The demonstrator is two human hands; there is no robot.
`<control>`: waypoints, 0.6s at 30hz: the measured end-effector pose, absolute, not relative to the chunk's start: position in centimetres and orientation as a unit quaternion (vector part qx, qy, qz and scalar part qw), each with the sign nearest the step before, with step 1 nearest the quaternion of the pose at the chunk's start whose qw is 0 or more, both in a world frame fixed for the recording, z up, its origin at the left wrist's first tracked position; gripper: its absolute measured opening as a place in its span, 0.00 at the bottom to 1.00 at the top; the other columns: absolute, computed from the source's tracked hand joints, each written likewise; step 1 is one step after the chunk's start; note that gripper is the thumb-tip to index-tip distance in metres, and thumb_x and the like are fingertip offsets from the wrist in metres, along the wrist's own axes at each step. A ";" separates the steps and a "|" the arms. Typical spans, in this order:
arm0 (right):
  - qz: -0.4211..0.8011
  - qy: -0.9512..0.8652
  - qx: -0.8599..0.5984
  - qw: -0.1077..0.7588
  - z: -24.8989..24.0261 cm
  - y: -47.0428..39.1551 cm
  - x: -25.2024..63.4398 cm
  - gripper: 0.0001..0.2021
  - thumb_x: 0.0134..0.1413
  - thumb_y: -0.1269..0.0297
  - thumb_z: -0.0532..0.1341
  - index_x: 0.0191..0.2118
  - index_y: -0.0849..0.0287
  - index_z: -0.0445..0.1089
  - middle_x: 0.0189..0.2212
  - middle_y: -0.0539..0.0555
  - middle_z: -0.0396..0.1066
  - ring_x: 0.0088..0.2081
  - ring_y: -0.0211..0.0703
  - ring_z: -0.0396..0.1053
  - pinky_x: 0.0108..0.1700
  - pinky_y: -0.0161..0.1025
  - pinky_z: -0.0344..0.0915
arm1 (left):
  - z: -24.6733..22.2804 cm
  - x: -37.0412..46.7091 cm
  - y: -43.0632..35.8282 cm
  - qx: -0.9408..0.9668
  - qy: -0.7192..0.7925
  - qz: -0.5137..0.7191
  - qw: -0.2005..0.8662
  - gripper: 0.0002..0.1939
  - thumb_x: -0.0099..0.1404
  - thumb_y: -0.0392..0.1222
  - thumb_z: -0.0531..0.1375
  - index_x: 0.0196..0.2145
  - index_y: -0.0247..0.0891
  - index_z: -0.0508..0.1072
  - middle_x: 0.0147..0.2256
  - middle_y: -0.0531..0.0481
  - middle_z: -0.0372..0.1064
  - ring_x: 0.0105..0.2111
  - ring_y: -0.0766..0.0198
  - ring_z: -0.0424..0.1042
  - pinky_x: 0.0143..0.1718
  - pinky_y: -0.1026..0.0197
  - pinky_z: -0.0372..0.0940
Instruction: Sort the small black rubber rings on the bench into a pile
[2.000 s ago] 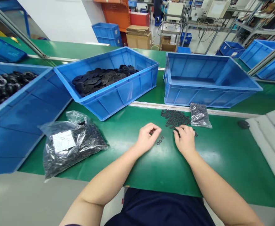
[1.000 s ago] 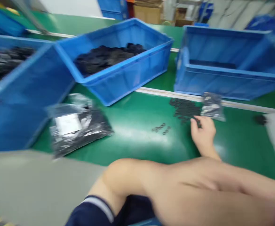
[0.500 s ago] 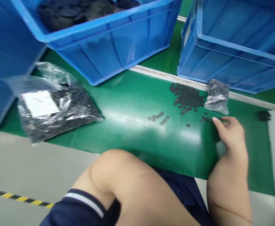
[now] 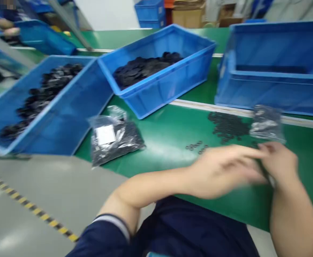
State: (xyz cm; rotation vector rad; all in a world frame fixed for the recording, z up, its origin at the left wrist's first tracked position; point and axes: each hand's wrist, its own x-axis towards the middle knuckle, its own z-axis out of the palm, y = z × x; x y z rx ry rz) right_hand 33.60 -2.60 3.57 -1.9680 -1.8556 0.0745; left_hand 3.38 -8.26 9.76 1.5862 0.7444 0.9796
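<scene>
My left hand reaches across the green work surface, blurred, its fingers touching or overlapping the front of my right hand. My right hand has its fingers bent together around a dark, thin item that shows between the hands, too smeared to name. Just beyond them lie a pile of small black rings and a clear bag of dark parts. A few loose rings are to the left of the pile, partly hidden behind my left hand.
A larger clear bag with a white label lies on the left. Blue bins with black parts stand at the far left and behind the mat; another blue bin is at the back right. Another person's hand shows at the upper left.
The view has tilted up, showing more bins. My left hand has come into view beside my right. My right hand, earlier by the loose rings, now has a dark item at its fingers.
</scene>
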 end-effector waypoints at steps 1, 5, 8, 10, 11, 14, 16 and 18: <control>0.030 -0.651 -0.732 0.198 2.5 -1.6 33.8 0.11 0.56 0.54 0.57 0.27 0.52 0.69 0.22 0.59 0.71 0.25 0.50 0.68 0.30 0.46 0.59 | 9.0 3.0 -7.7 0.642 0.348 0.446 0.517 0.18 0.74 0.55 0.53 0.39 0.39 0.74 0.27 0.50 0.70 0.27 0.66 0.70 0.29 0.63 0.67; 0.124 -0.611 -0.763 0.170 0.9 1.1 35.6 0.08 0.50 0.57 0.61 0.27 0.55 0.69 0.24 0.54 0.73 0.29 0.46 0.69 0.35 0.42 0.62 | 3.3 -0.7 -7.4 0.627 0.530 0.434 0.371 0.20 0.76 0.50 0.49 0.31 0.38 0.69 0.18 0.57 0.58 0.19 0.69 0.60 0.23 0.65 0.60; 0.164 -0.610 -0.750 0.194 1.6 1.0 36.0 0.09 0.48 0.56 0.61 0.27 0.56 0.70 0.23 0.52 0.72 0.26 0.44 0.68 0.34 0.41 0.63 | -0.3 -2.5 -9.6 0.728 0.522 0.381 0.229 0.13 0.75 0.48 0.53 0.42 0.38 0.72 0.29 0.50 0.72 0.27 0.65 0.72 0.32 0.60 0.70; 0.195 -0.615 -0.733 0.216 1.9 0.4 36.2 0.10 0.48 0.56 0.61 0.30 0.57 0.72 0.24 0.52 0.73 0.27 0.43 0.68 0.35 0.41 0.64 | -1.4 -2.0 -10.9 0.806 0.458 0.335 0.169 0.19 0.73 0.49 0.56 0.56 0.36 0.67 0.48 0.39 0.74 0.47 0.53 0.76 0.49 0.50 0.72; 0.210 -0.618 -0.723 0.225 1.9 0.0 36.3 0.10 0.49 0.57 0.60 0.31 0.58 0.73 0.26 0.53 0.74 0.27 0.43 0.69 0.35 0.41 0.65 | -1.6 -1.3 -11.2 0.836 0.432 0.304 0.148 0.27 0.72 0.50 0.57 0.63 0.35 0.60 0.57 0.33 0.68 0.57 0.47 0.69 0.56 0.45 0.68; 0.245 -0.626 -0.703 0.232 1.6 -0.7 37.1 0.12 0.50 0.59 0.59 0.36 0.60 0.75 0.28 0.53 0.74 0.29 0.43 0.70 0.36 0.41 0.66 | -1.6 1.2 -10.6 0.884 0.403 0.208 0.112 0.46 0.69 0.58 0.58 0.72 0.32 0.39 0.69 0.26 0.44 0.70 0.38 0.44 0.65 0.36 0.57; 0.252 -0.639 -0.689 0.230 1.4 -1.1 37.6 0.14 0.50 0.61 0.60 0.40 0.61 0.76 0.29 0.54 0.74 0.29 0.42 0.70 0.37 0.42 0.67 | -1.6 2.8 -9.6 0.893 0.405 0.170 0.103 0.52 0.68 0.62 0.57 0.72 0.32 0.31 0.70 0.25 0.39 0.71 0.38 0.39 0.66 0.35 0.54; 0.242 -0.663 -0.671 0.228 1.2 -1.3 37.8 0.16 0.49 0.60 0.62 0.43 0.62 0.76 0.32 0.55 0.73 0.29 0.42 0.69 0.38 0.43 0.68 | -1.7 4.1 -8.6 0.896 0.406 0.149 0.100 0.56 0.67 0.66 0.55 0.72 0.31 0.27 0.70 0.24 0.36 0.71 0.38 0.37 0.67 0.35 0.52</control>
